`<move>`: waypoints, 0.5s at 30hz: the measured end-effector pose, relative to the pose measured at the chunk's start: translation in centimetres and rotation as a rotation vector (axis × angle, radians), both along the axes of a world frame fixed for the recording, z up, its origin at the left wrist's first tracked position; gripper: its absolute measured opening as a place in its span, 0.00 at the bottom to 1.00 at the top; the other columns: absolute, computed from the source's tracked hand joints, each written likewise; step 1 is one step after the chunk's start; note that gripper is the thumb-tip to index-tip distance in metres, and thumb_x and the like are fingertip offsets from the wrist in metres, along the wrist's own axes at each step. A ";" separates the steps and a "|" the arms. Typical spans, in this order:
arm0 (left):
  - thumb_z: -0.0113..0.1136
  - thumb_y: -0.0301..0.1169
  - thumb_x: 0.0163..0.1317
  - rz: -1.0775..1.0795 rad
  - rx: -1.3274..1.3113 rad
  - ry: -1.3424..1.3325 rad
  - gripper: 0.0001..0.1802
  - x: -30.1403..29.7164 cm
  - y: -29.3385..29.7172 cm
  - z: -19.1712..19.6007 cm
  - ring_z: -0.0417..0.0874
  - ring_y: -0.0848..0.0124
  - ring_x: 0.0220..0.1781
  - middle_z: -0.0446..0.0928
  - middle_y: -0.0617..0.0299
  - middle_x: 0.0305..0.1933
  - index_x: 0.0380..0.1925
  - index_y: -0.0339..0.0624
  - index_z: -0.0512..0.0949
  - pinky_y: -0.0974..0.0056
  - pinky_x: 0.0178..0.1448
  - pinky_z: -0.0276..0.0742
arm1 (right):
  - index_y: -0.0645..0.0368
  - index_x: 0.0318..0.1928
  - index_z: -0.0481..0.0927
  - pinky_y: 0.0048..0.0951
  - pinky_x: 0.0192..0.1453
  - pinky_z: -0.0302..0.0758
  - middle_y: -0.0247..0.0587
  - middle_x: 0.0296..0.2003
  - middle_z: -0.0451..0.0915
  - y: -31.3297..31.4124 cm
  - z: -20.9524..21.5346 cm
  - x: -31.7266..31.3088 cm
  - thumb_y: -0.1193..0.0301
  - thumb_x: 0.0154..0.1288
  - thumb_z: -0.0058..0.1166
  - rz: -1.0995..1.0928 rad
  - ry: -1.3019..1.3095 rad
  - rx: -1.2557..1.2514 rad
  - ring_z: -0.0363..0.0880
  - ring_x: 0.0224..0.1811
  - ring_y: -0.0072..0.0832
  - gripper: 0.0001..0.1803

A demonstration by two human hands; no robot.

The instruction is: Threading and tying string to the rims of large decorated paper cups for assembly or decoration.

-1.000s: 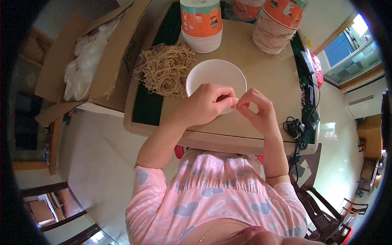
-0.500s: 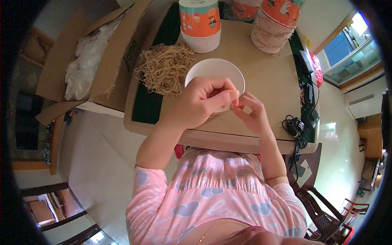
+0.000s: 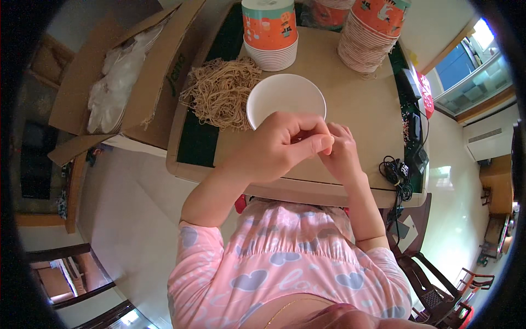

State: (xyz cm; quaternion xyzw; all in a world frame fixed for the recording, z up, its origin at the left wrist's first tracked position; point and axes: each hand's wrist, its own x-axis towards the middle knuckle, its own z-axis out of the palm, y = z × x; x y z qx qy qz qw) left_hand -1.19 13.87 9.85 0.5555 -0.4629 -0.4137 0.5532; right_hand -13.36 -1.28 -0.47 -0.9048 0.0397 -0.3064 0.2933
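Head view: left hand (image 3: 279, 145) and right hand (image 3: 341, 156) met fingertip to fingertip above near rim of white bowl (image 3: 285, 98). Fingers curled, pinched tight together; anything held between them too small to tell. Bowl stood on table (image 3: 356, 109), touching noodle heap (image 3: 222, 93). Cup stacks (image 3: 270, 33) behind; cardboard box (image 3: 118, 82) at left.

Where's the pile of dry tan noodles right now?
In the head view, the pile of dry tan noodles lies on the table's left part, touching the round white bowl's left side, beside the open cardboard box.
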 end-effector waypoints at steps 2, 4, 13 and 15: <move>0.55 0.29 0.67 0.005 0.035 -0.019 0.09 0.4 -0.1 0.0 0.69 0.85 0.28 0.73 0.71 0.26 0.30 0.37 0.78 0.77 0.32 0.64 | 0.54 0.32 0.79 0.37 0.45 0.69 0.38 0.29 0.75 -0.2 0.3 0.2 0.76 0.54 0.60 0.026 0.034 -0.007 0.77 0.36 0.38 0.05; 0.55 0.30 0.67 0.020 -0.026 0.071 0.09 0.9 -0.4 -0.5 0.68 0.85 0.28 0.73 0.71 0.26 0.30 0.37 0.78 0.77 0.32 0.64 | 0.55 0.33 0.78 0.39 0.44 0.69 0.40 0.27 0.76 -0.5 0.6 0.6 0.75 0.57 0.59 0.045 0.105 -0.029 0.76 0.33 0.40 0.04; 0.54 0.33 0.68 0.216 -0.079 0.121 0.11 3.6 0.7 0.0 0.61 0.85 0.20 0.67 0.72 0.20 0.30 0.38 0.78 0.77 0.24 0.52 | 0.61 0.35 0.75 0.34 0.34 0.75 0.45 0.27 0.77 -3.9 0.7 0.6 0.70 0.62 0.58 -0.071 0.274 0.279 0.78 0.27 0.35 0.08; 0.55 0.32 0.69 0.210 0.018 0.116 0.11 4.1 1.4 -0.5 0.64 0.85 0.24 0.68 0.72 0.23 0.31 0.37 0.79 0.78 0.26 0.57 | 0.61 0.38 0.74 0.35 0.35 0.75 0.46 0.28 0.78 -5.7 0.8 1.3 0.73 0.61 0.58 -0.114 0.225 0.235 0.78 0.29 0.37 0.08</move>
